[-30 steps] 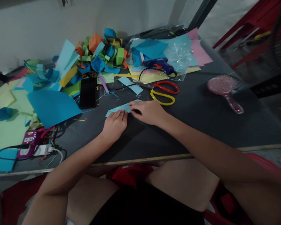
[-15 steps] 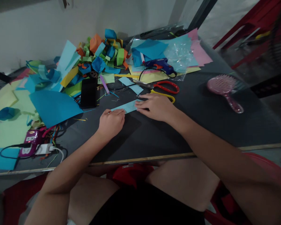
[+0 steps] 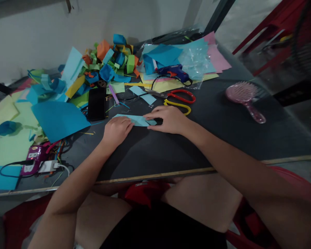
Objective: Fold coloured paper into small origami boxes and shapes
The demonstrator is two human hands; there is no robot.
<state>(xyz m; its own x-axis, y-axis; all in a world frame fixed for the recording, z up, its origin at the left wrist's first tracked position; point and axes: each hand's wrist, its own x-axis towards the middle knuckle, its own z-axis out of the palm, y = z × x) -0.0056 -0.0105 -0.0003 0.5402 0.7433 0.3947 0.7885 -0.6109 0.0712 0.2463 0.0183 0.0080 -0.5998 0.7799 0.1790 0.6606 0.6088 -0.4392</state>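
Observation:
A light blue strip of paper lies on the dark table between my hands. My left hand rests on its left end, fingers curled over the paper. At the other end, my right hand pinches the strip between thumb and fingers. The paper looks folded or slightly lifted near the right fingertips. Just beyond the right hand lie scissors with one red and one yellow handle. Another light blue paper piece lies behind the strip.
A black phone lies left of the strip. Behind are a heap of folded paper pieces and a blue glue gun. A pink hairbrush sits at right. A purple extension socket with cables is near the front left edge.
The strip has turned to lie more level and shifted slightly left. My left hand has moved left with it, and my right thumb and fingers have closed on its right end.

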